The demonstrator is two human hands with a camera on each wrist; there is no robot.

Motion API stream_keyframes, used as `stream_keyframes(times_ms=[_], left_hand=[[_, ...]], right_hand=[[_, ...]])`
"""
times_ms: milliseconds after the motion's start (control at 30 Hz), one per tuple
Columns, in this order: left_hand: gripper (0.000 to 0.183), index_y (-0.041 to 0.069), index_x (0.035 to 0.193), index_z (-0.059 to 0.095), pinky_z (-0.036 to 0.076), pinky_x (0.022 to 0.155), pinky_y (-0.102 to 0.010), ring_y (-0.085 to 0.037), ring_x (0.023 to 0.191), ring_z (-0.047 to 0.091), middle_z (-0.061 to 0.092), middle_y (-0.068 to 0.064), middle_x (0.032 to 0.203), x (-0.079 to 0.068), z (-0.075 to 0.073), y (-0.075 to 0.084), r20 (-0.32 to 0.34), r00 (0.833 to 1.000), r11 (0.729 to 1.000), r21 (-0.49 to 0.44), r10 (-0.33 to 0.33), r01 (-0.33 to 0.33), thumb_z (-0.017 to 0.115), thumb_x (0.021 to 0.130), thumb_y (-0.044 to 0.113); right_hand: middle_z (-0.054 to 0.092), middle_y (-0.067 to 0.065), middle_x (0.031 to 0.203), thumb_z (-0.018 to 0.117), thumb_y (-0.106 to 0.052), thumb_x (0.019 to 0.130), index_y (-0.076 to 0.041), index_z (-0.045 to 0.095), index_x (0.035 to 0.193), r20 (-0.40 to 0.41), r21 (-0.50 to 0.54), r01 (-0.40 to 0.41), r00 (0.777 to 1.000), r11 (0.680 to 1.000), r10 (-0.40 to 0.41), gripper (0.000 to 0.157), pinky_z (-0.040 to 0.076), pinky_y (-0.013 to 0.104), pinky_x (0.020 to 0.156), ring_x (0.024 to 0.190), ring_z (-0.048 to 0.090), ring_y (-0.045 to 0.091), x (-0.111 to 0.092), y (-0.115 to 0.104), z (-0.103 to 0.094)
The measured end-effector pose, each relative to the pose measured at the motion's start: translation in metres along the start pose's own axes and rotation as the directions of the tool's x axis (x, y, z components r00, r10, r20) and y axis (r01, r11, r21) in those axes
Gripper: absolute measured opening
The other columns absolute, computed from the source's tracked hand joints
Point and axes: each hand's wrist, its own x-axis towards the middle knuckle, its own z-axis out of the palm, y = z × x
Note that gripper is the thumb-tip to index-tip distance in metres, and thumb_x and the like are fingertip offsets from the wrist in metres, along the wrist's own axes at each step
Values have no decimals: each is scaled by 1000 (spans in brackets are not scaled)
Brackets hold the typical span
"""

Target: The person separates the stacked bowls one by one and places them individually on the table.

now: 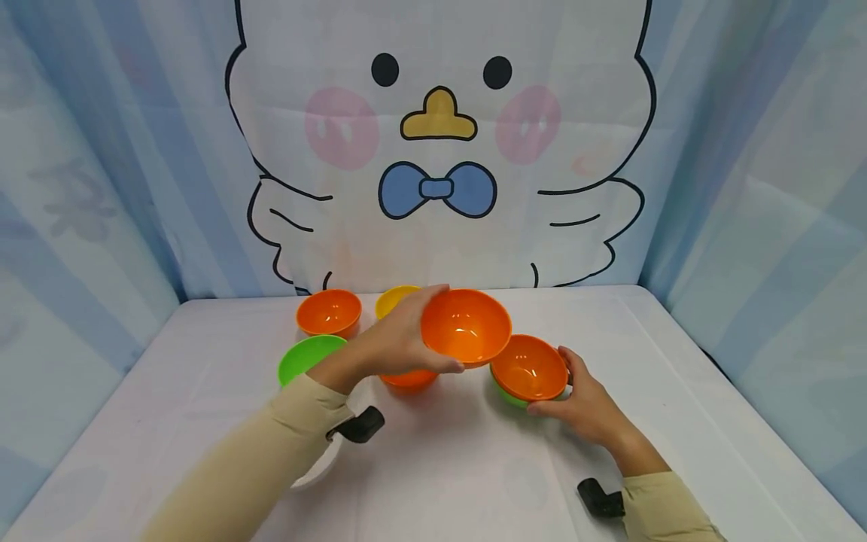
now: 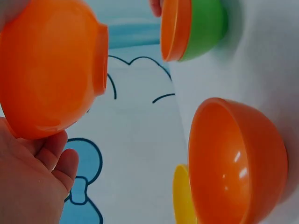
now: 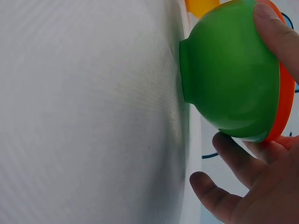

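My left hand [image 1: 401,335] holds an orange bowl [image 1: 467,327] by its side, up above the table, with thumb and fingers on its rim. In the left wrist view the bowl's foot shows clear of everything. At the right, my right hand [image 1: 588,406] grips a pair of nested bowls, an orange bowl [image 1: 530,367] sitting inside a green bowl [image 3: 233,70]. Its thumb and fingers lie on opposite sides of the pair. The right wrist view has the green bowl's foot right at the table surface. Another orange bowl [image 1: 409,382] stands below my left hand, partly hidden by it.
Left of the hands are an orange bowl [image 1: 330,312] and a green bowl [image 1: 308,357]. A yellow bowl [image 1: 396,299] stands at the back, and a white bowl [image 1: 323,468] is mostly hidden under my left sleeve. A cartoon curtain [image 1: 440,248] hangs behind the white table [image 1: 460,482].
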Motion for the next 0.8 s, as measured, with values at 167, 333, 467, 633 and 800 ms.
stream_keyframes(times_ms=[167,333,467,633,800], left_hand=[[108,8,156,27,52,95,-44,-24,128,44,42,-5,148,-22,-8,-4,-13,1000,999,-37,16,-17,88,72,40],[103,6,153,31,54,90,-42,-23,126,45,46,-3,143,-41,-10,-10,-44,997,998,-16,59,-59,87,72,36],[103,3,152,32,54,90,-43,-24,125,46,46,-4,143,-56,-10,-14,-43,996,996,3,84,-84,86,72,37],[102,6,151,32,53,91,-43,-23,125,46,46,-2,142,-71,-7,-22,-30,996,996,-31,85,-86,87,71,36],[97,8,149,34,52,93,-44,-24,126,46,46,-1,142,-83,-2,-34,-19,996,993,-79,87,-88,88,71,29]], right_hand=[[25,28,157,86,-42,77,4,8,156,3,-7,-4,1000,1000,4,120,30,66,108,137,34,47,0,1,1],[25,29,157,86,-41,78,5,7,156,-1,-2,13,1000,1000,-13,120,29,66,109,137,34,48,-1,0,0],[25,29,157,86,-40,78,5,7,156,1,8,13,1000,1000,-13,120,28,66,109,137,34,47,-1,0,0],[24,29,157,86,-40,78,4,7,156,12,14,1,1000,1000,-1,120,28,67,109,137,33,47,-2,0,0],[23,29,158,87,-40,77,4,6,156,15,16,4,1000,1000,-4,121,27,67,109,137,33,48,-2,-1,-1]])
